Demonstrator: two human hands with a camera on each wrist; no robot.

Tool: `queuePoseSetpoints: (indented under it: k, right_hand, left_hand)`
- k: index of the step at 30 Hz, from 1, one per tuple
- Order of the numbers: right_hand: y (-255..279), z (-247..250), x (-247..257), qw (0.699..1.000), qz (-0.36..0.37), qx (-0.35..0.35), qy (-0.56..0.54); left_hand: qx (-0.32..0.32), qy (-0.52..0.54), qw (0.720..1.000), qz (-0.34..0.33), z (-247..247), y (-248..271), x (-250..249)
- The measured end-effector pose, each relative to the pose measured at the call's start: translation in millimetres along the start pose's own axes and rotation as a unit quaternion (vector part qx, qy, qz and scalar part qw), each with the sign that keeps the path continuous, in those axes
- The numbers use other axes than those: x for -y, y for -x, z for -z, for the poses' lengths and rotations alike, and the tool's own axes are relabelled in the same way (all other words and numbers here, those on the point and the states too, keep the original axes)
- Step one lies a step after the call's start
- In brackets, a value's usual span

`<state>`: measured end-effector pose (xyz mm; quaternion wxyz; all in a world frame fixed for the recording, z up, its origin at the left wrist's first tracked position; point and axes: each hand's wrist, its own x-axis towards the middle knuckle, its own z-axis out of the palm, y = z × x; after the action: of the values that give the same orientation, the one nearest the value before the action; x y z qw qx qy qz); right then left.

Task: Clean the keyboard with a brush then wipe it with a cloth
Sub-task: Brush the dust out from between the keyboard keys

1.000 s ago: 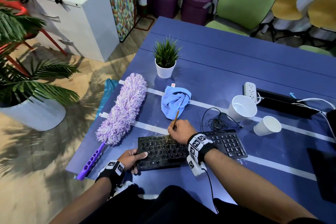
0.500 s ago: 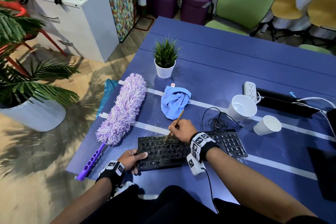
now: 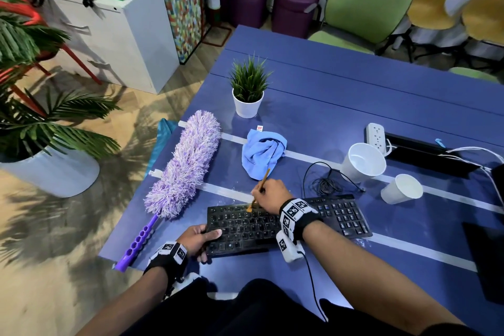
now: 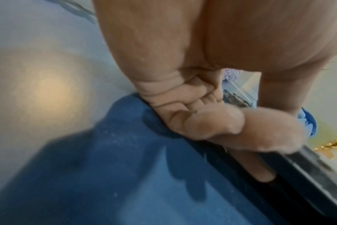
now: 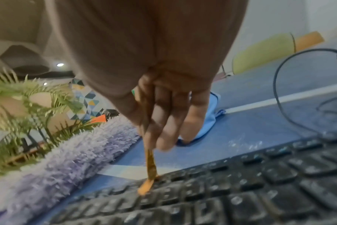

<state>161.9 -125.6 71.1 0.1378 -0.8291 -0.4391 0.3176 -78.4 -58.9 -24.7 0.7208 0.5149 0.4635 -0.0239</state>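
Note:
A dusty black keyboard [image 3: 321,222] [image 5: 240,190] lies near the front edge of the blue table [image 3: 354,106]. My right hand [image 3: 268,195] [image 5: 160,115] pinches a thin wooden brush [image 3: 262,181] [image 5: 149,166]; its orange bristles press on the keyboard's top key row. My left hand [image 3: 197,239] [image 4: 212,121] grips the keyboard's left end, thumb on top and fingers curled under the edge. A crumpled blue cloth [image 3: 263,153] [image 5: 210,115] lies just behind the keyboard.
A purple fluffy duster [image 3: 185,166] lies left of the keyboard. A potted plant [image 3: 248,90] stands behind the cloth. Two white paper cups [image 3: 364,162] [image 3: 402,188], a coiled black cable [image 3: 327,184] and a power strip [image 3: 375,133] sit to the right.
My right hand has moved the brush a little along the top key rows and its handle tilt has shifted. The left hand and keyboard have stayed put.

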Motion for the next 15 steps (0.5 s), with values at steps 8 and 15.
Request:
queuePoseSetpoints:
  k: [8,15]
  right_hand:
    - [2.5,3.4,-1.2,0.999,0.017,0.032,0.016]
    - [6.3,3.5,0.3,0.998,0.018,0.053,-0.028]
  left_hand:
    - [0.009,-0.005,1.000,-0.003,2.1,-1.3,1.3]
    - [0.002,-0.013,1.000,-0.007,1.9,-1.9,2.4]
